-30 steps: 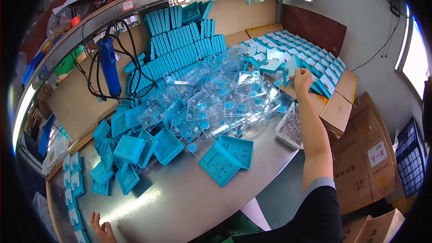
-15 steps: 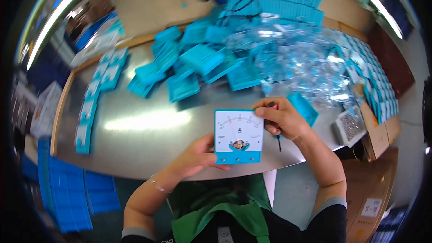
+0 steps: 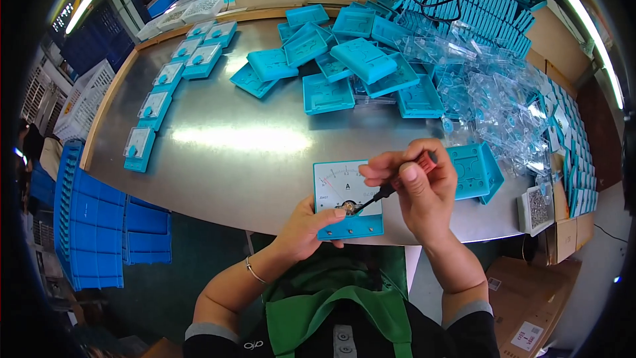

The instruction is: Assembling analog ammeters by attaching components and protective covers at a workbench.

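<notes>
Fingers of the right hand point(image 3: 427, 199) curl around the red handle of a screwdriver point(image 3: 384, 192), whose dark shaft slants down to the left. The left hand point(image 3: 305, 229) grips a meter point(image 3: 331, 185) by its lower left side, thumb on the flat white face. The meter is at the near edge of the surface point(image 3: 225, 166); the step in hand seems to be work at its cut-out, where coppery metal shows. So small a spot calls for a steady tip; whether it touches cannot be told.

Beyond, the surface is smooth, shiny metal. Shallow, square-cornered blue plastic cases point(image 3: 328, 96) lie jumbled, glossy clear covers point(image 3: 490, 106) heap up beside them, and a white box point(image 3: 523, 215) holds small, metallic-looking bits.
</notes>
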Demonstrator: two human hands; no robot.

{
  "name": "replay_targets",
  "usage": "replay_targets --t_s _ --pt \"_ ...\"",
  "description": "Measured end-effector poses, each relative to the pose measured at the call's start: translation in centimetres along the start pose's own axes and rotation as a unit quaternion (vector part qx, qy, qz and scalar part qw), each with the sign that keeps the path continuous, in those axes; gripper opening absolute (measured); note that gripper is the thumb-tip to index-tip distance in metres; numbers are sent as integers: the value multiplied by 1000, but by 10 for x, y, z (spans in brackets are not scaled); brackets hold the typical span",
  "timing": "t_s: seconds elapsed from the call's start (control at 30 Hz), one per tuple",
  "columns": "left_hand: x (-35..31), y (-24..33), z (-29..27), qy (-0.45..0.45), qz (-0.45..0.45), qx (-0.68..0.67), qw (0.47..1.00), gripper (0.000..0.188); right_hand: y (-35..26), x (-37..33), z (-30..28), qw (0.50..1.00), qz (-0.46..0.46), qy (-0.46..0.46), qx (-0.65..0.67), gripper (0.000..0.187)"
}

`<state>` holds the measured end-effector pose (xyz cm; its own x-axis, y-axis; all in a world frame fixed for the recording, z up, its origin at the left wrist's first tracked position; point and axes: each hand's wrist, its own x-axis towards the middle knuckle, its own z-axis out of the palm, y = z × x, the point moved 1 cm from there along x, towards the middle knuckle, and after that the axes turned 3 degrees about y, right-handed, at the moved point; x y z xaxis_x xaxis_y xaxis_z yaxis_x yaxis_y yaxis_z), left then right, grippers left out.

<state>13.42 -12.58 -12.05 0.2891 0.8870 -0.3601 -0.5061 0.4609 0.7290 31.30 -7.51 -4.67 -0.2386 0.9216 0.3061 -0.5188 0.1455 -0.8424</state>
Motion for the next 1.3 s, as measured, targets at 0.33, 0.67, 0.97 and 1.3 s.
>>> replay_targets --t_s 0.33,0.67,0.97,1.3 --pt "0 -3 13 2 3 11 1000 31 6 -5 -5 993 -20 92 -69 27" --pt "0 -7 22 -4 -10 48 999 34 -2 -19 -10 985 -76 62 -140 23" --pt "1 -5 26 -15 -19 96 995 28 0 -12 -19 992 13 40 -119 15" --pt "-1 -5 -5 -26 72 274 959 27 -5 5 -40 991 46 94 -85 6"
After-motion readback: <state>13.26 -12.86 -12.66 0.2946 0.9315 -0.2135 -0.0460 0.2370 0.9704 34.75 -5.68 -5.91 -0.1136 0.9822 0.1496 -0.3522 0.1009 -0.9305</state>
